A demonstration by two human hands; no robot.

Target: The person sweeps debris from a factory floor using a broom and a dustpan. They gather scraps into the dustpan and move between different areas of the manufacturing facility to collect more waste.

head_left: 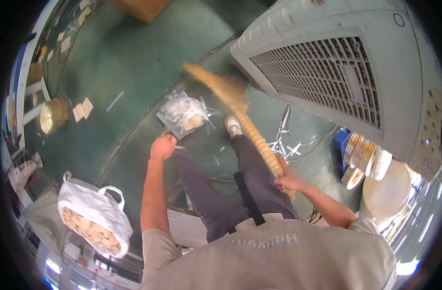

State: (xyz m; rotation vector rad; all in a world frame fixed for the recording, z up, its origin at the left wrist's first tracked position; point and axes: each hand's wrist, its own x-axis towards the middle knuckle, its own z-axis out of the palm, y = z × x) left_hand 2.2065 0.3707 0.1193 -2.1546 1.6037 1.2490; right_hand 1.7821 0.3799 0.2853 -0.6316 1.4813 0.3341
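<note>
My right hand (pixel 287 180) is wrapped round the lower end of a straw broom (pixel 259 140) with a ribbed, yellowish handle. The broom slants away to the far left, and its bristles are blurred by motion. A heap of clear plastic strips and tan scraps (pixel 184 112) lies between the broom head and my left hand, on what looks like a grey dustpan (pixel 174 132). My left hand (pixel 164 146) is closed in a fist at the dustpan's near edge; the handle inside the fingers is hidden. The heap sits just beyond my shoe (pixel 233 126).
A large grey air cooler (pixel 327 72) stands at the right, with a cable and white strips (pixel 291 147) by its base. Tape rolls (pixel 363 153) are near a blue crate (pixel 341 145). A white sack (pixel 93 212) of tan pieces stands left; a cardboard box (pixel 146 7) is far off.
</note>
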